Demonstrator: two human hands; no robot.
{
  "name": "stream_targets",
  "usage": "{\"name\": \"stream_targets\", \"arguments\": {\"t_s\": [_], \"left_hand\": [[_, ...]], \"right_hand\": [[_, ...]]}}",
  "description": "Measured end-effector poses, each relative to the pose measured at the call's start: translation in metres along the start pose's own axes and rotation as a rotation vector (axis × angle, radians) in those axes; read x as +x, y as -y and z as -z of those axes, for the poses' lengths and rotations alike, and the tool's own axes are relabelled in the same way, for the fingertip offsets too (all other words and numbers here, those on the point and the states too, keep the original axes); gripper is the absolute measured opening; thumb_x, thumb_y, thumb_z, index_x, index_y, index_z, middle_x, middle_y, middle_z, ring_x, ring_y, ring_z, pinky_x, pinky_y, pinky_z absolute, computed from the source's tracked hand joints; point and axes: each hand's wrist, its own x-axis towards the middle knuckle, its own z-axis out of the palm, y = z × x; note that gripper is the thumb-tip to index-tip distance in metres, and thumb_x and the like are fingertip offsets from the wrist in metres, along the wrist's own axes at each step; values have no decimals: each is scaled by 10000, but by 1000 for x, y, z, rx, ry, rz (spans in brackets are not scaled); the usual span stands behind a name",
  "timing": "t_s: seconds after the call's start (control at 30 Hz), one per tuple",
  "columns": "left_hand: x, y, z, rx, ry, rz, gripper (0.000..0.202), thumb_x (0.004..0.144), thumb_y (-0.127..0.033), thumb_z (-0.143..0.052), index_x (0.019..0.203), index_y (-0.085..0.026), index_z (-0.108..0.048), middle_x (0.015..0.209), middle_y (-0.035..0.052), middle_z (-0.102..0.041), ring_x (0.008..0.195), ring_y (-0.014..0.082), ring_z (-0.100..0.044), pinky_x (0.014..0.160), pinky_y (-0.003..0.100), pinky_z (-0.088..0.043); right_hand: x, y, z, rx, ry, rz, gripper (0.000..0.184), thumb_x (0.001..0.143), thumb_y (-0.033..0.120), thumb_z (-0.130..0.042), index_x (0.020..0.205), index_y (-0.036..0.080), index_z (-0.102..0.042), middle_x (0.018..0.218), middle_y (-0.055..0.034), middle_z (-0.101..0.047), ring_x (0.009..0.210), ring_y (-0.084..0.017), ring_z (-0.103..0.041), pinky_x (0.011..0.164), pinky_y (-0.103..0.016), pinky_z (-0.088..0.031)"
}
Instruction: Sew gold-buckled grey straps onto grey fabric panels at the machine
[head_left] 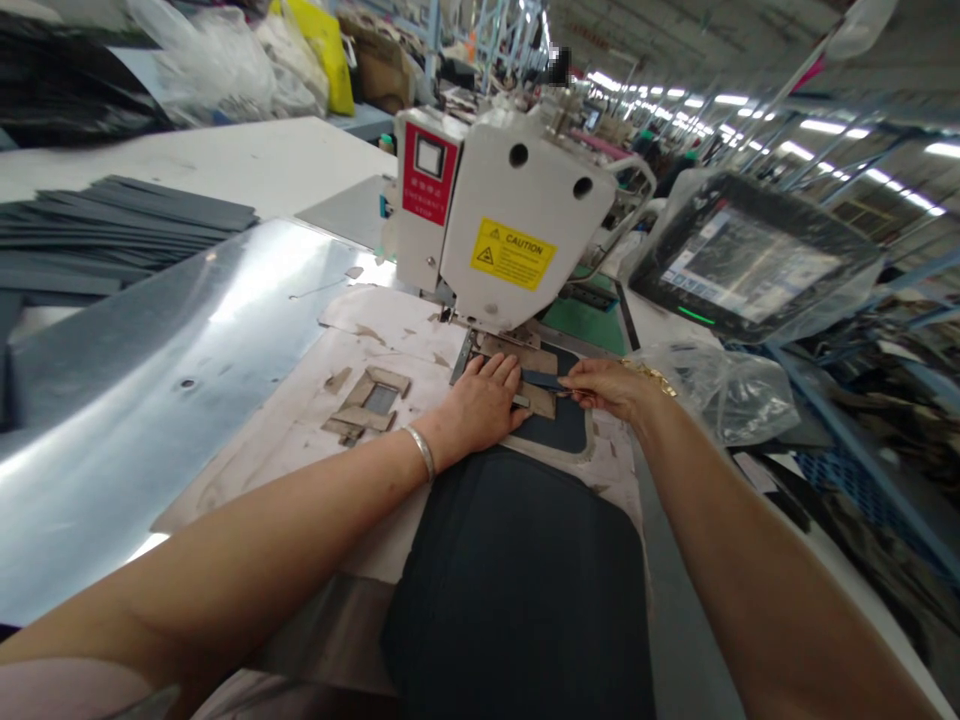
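My left hand (pixel 489 402) lies flat with fingers stretched out on a tan template (pixel 540 402) under the head of a white sewing machine (pixel 525 200). A dark fabric strip (pixel 541 380) runs from beside those fingers to my right hand (pixel 604 387), which pinches its right end. Below the template is a dark fabric panel (pixel 559 432) within a pale frame. Nearer to me, a large dark panel (pixel 525 570) hangs over the front edge of the work surface. My left palm hides part of the template.
Left of my hands sits a small tan frame (pixel 369 403) on the pale board. Dark cut pieces (pixel 120 225) are stacked on the far left beside a shiny metal plate (pixel 247 300). A plastic-wrapped control screen (pixel 750 260) and a clear plastic bag (pixel 720 390) stand at the right.
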Motion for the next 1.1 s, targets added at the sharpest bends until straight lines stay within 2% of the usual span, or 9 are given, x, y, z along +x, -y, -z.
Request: {"name": "stream_targets", "arguments": {"t_s": [0.1, 0.23, 0.37, 0.67, 0.87, 1.1], "left_hand": [[0, 0, -1, 6, -8, 2, 603, 944, -464, -465, 1390, -58, -456, 1478, 159, -428, 1371, 303, -376, 1124, 452, -296], [0, 1, -3, 4, -14, 0, 614, 939, -464, -474, 1390, -49, -454, 1483, 161, -422, 1370, 304, -377, 1125, 454, -297], [0, 1, -4, 4, -22, 0, 602, 941, -464, -465, 1388, -60, -458, 1485, 160, -419, 1372, 298, -374, 1123, 452, -297], [0, 0, -2, 8, -16, 0, 602, 945, -473, -454, 1386, -63, -460, 1481, 158, -425, 1369, 299, -379, 1119, 449, -301], [0, 0, -1, 8, -14, -1, 605, 946, -470, -456, 1385, -53, -459, 1477, 162, -430, 1363, 300, -384, 1119, 447, -301], [0, 0, -1, 7, -10, 4, 597, 945, -473, -451, 1385, -69, -459, 1481, 158, -425, 1365, 297, -385, 1116, 447, -303]], "right_hand": [[0, 2, 0, -65, -36, 11, 265, 761, 71, -746, 645, 152, -522, 517, 32, -569, 421, -43, -465, 415, -135, -365], [-1, 3, -4, -162, -147, 55, 276, 741, 120, -771, 611, 154, -530, 497, 41, -545, 418, -44, -447, 403, -145, -338], [-1, 4, -9, -240, -198, 89, 267, 755, 80, -725, 598, 153, -522, 496, 40, -548, 413, -37, -430, 394, -138, -317], [6, -4, -5, -12, -81, 51, 314, 718, 73, -757, 630, 172, -472, 477, 61, -514, 399, -41, -431, 382, -131, -320], [7, -7, -10, 15, -129, 36, 273, 790, 8, -645, 638, 164, -481, 455, 50, -526, 384, -49, -454, 398, -139, -373], [2, -9, -16, 65, -199, 46, 304, 778, 20, -683, 620, 170, -471, 440, 52, -520, 381, -51, -461, 390, -135, -376]]}}
